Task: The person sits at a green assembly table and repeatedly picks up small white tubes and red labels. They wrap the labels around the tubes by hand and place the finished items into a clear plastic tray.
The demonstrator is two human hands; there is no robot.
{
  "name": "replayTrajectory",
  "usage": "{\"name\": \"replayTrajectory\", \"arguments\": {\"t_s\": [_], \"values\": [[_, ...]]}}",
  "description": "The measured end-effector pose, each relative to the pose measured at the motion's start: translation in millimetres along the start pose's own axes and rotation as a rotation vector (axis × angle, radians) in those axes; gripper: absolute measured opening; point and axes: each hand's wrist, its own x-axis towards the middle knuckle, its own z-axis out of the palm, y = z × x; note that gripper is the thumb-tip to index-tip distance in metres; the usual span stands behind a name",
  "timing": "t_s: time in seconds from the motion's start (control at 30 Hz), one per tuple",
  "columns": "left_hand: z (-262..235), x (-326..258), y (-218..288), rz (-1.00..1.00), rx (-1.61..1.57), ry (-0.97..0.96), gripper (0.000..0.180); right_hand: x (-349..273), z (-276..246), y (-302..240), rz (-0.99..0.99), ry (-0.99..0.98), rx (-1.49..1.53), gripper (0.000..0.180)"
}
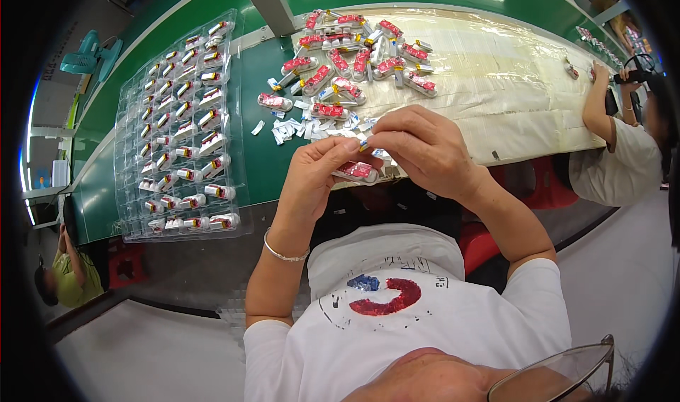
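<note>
My left hand holds a small silver pouch cell with a red label just above the table's near edge. My right hand pinches at the cell's top end with thumb and forefinger, where a small yellow tab shows. A pile of similar red-labelled cells lies beyond my hands on a pale sheet. Small white paper strips are scattered between the pile and my hands.
A clear plastic tray with rows of cells in pockets lies at the left on the green table. Another person works at the right end. A teal fan stands far left. Someone in green sits lower left.
</note>
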Motion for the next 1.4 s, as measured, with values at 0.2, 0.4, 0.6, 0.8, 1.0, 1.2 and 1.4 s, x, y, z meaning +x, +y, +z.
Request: {"name": "replayTrajectory", "arguments": {"t_s": [0.2, 0.4, 0.6, 0.8, 1.0, 1.2, 1.4], "values": [[3, -3, 6, 0.003, 0.102, 0.106, 0.019, 3, -7, -4, 0.074, -0.076, 0.096, 0.018], [7, -2, 15, -0.007, 0.148, 0.117, 0.018, 16, -18, -3, -0.022, -0.278, -0.072, 0.016], [10, 0, 16, -0.019, 0.15, 0.15, 0.017, 21, -21, -4, -0.063, -0.348, -0.16, 0.008], [11, 4, 14, -0.004, 0.163, 0.204, 0.017, 28, -20, -7, -0.045, -0.333, -0.191, 0.011], [10, 6, 12, 0.016, 0.154, 0.22, 0.016, 23, -14, -4, -0.036, -0.299, -0.22, 0.013], [9, 7, 15, 0.014, 0.154, 0.215, 0.016, 23, -14, -3, -0.048, -0.308, -0.246, 0.015], [7, 7, 12, 0.035, 0.16, 0.203, 0.017, 26, -8, 0, 0.02, -0.219, -0.148, 0.012]]}}
